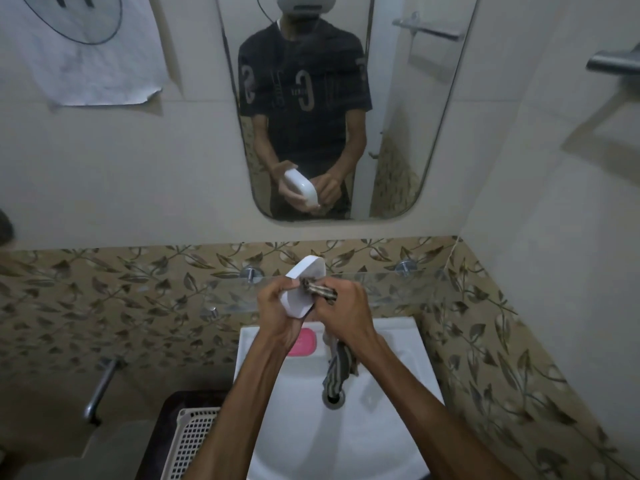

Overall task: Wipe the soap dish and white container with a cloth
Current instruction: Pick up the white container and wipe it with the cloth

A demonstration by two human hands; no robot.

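My left hand [277,306] grips a white oval soap dish [304,284], tilted up above the back of the sink. My right hand [341,308] holds a striped grey cloth [320,291] bunched against the inside of the dish. The rest of the cloth [337,370] hangs down from that hand over the sink drain. A pink soap bar [304,341] lies on the sink's back ledge, below my hands. The mirror [398,133] reflects the dish and both hands.
A white sink [391,393] is below, with a glass shelf [398,285] on chrome pegs just behind my hands. A white perforated basket [194,441] stands at the lower left. A chrome tap [100,386] juts from the left wall. A towel bar [613,64] is at the upper right.
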